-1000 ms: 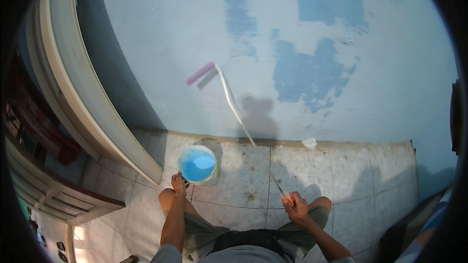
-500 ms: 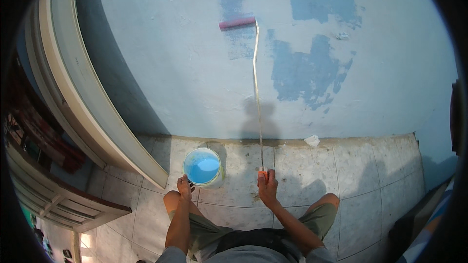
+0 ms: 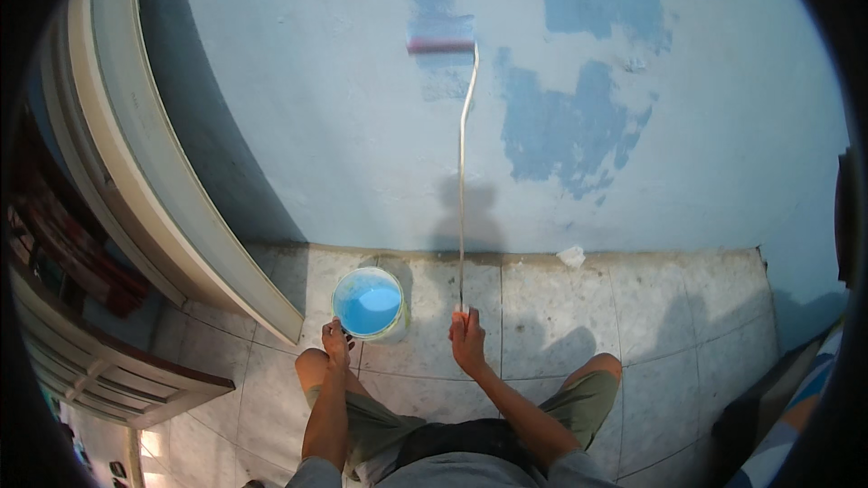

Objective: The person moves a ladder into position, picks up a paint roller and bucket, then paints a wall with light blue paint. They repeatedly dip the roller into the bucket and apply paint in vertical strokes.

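My right hand [image 3: 467,345] is closed round the orange grip of a long-handled paint roller [image 3: 463,172]. Its reddish-purple roller sleeve [image 3: 440,46], slightly blurred, lies level against the pale blue wall [image 3: 325,108], over a darker blue strip of paint. To the left, a paint bucket [image 3: 403,323] stands on the floor with bright blue paint [image 3: 371,303] inside. Curled at the near left side of its rim, my left hand [image 3: 336,345] holds the bucket; its fingertips are partly hidden.
Darker blue patches [image 3: 570,126] mark the wall right of the roller. A white scrap [image 3: 571,257] lies at the wall's foot on the tiled floor [image 3: 561,294]. An open door [image 3: 181,163] rises at left, and a striped cloth [image 3: 796,425] is at lower right.
My right hand and the roller's grip have shifted left, so the rod stands at a different slant. The roller sleeve is now nearly level on the wall. My left hand stays at the bucket.
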A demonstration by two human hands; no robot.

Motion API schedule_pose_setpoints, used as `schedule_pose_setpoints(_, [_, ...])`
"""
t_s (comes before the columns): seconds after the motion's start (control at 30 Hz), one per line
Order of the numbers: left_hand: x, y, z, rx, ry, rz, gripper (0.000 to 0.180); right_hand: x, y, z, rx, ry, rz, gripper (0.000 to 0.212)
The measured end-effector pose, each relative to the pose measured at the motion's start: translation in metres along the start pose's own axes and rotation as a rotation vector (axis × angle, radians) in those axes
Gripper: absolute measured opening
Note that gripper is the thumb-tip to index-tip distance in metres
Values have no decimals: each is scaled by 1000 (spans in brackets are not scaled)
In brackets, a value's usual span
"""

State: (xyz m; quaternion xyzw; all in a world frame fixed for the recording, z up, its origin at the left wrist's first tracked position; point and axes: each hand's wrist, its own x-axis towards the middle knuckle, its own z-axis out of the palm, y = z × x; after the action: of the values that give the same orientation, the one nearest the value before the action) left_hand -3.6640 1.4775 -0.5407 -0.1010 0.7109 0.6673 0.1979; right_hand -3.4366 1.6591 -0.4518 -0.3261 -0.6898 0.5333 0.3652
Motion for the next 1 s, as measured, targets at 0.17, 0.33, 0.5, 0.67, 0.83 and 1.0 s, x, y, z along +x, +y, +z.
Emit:
schedule_pose_setpoints(0.17, [-1, -2, 3, 16, -19, 33, 32, -42, 48, -13, -53, -43, 106, 28])
schedule_pose_setpoints(0.33, [-9, 4, 1, 24, -27, 35, 32, -13, 15, 2, 67, -52, -6, 29])
schedule_pose_setpoints(0.5, [-9, 3, 0, 0, -34, 44, 32, 4, 10, 9, 21, -61, -35, 31])
schedule_pose_setpoints(0.67, [-12, 4, 8, 5, 9, 51, 33, -56, 45, -23, -98, -21, 90, 28])
schedule_pose_setpoints(0.83, [-7, -2, 7, 25, 20, 85, 34, -85, 56, -59, -267, 64, 5, 23])
schedule_pose_setpoints(1.0, [-10, -2, 9, 33, 18, 103, 36, -75, 67, -61, -292, 131, -84, 23])
